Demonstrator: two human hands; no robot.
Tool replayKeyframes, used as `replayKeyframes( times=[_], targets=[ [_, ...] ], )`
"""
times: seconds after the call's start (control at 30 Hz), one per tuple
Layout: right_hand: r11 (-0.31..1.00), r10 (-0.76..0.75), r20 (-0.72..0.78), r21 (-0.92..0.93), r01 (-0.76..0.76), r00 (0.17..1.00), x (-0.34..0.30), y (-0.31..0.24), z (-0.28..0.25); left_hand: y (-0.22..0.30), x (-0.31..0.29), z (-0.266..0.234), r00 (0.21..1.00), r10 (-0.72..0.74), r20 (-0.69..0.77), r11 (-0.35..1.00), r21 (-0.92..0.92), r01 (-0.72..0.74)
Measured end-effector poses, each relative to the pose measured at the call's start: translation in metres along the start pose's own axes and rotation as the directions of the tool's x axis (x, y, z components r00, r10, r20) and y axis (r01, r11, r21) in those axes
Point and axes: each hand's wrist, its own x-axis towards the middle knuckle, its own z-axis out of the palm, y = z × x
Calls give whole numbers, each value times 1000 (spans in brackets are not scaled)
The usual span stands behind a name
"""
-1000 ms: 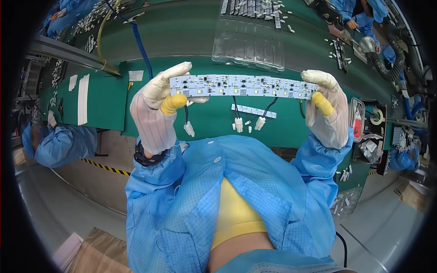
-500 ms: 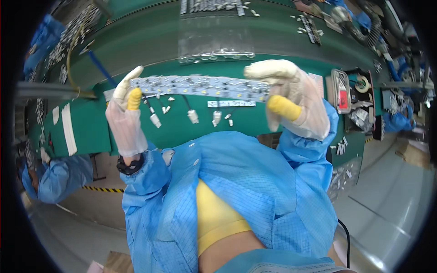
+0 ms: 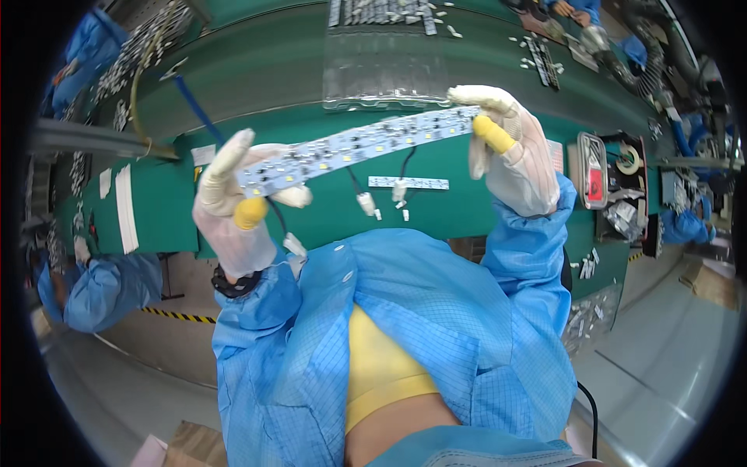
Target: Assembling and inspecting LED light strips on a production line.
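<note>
A long LED circuit board (image 3: 358, 148) spans the space between my hands, above the green bench mat, slanting up to the right. My left hand (image 3: 233, 206), in a white glove with a yellow thumb cover, is closed on its lower left end, fingers behind and thumb in front. The gloved right hand (image 3: 517, 159) pinches the upper right end. Dark leads with white plugs hang below the board: one plug (image 3: 294, 245) by my left wrist, another plug (image 3: 366, 204) near the middle, a third plug (image 3: 400, 189) further right. A narrow LED strip (image 3: 428, 184) lies on the mat behind them.
Beyond the board sits a clear plastic tray (image 3: 385, 74), with stacked LED strips (image 3: 381, 14) behind it. At right are a clear box (image 3: 593, 167) with something red inside and a tape roll (image 3: 626, 159). White strips (image 3: 125, 210) lie left. A co-worker's sleeve (image 3: 117, 288) shows lower left.
The board has tilted: its left end is lower and its right end higher. My left hand has dropped, its fingers now further behind the board; my right hand has risen.
</note>
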Motion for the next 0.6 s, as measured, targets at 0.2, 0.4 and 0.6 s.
replayKeyframes(
  times=[0.2, 0.4, 0.6],
  targets=[
    [999, 35, -121, 26, -33, 992, 5, 4, 8, -1, 11, -1, 996, 64, 65, 998, -3, -64],
    [998, 55, -5, 25, -55, 998, -3, 10, -11, -1, 12, 0, 986, -157, -55, 952, 259, 166],
    [994, 85, 64, 70, -89, 994, -16, -9, 7, -18, 15, 1, 963, -158, -219, 841, 481, 247]
  ],
)
